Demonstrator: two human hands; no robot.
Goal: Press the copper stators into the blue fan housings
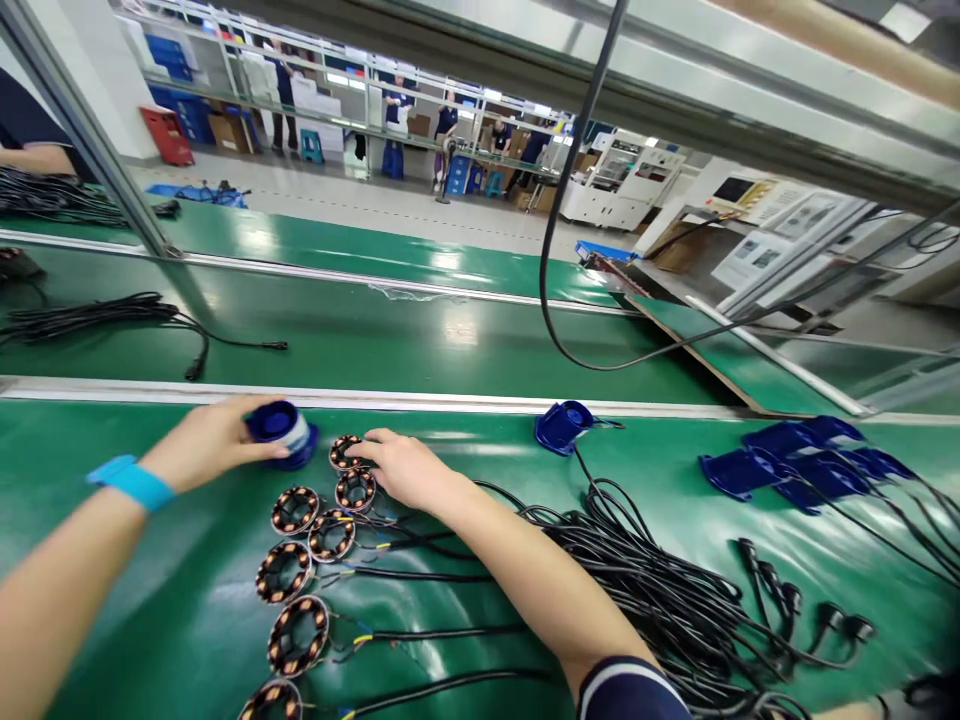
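My left hand (214, 440), with a light-blue band at the wrist, is closed around a blue plastic motor housing (279, 425) with a round opening on top. Its flanged base is at or just above the green surface. My right hand (401, 465) has thumb and fingertips closed on the edge of the farthest motor stator (344, 452), a ring with copper windings. Several more stators (295, 511) lie in a column toward me. Black cables (442, 577) with coloured wire ends run from them to the right, partly under my right forearm.
Another blue housing (564, 427) stands near the white rail (450, 402), and several lie at the right (795, 465). A tangled cable pile (637, 570) covers the right middle. One black cable (546, 250) hangs down ahead. A metal post (97, 130) rises at left; people stand beyond.
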